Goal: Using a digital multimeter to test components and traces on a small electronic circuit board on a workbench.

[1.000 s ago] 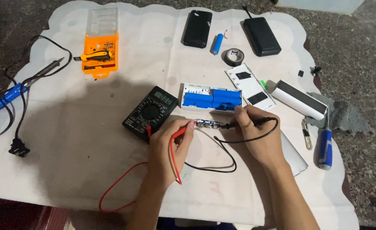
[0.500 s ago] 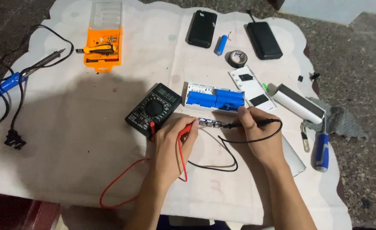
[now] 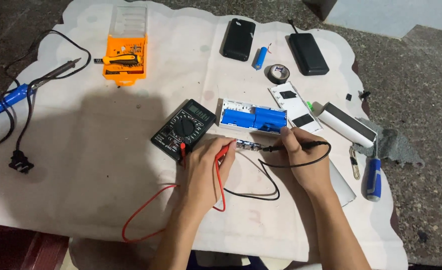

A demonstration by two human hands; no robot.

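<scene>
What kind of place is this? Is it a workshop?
Probably a home repair spot on the floor, not a real workshop: a white cloth spread on stone ground holds a multimeter, a soldering iron and an opened battery pack.

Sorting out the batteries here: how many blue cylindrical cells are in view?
3: two side by side in the open white case at blue cells, one loose blue cell between the two black power banks. More may be hidden.

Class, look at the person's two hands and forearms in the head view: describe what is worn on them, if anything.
Both forearms are bare up to the bottom edge of the picture, with no sleeves showing. The left hand and right hand wear no gloves, and no rings, watch or bracelets can be seen.
</scene>
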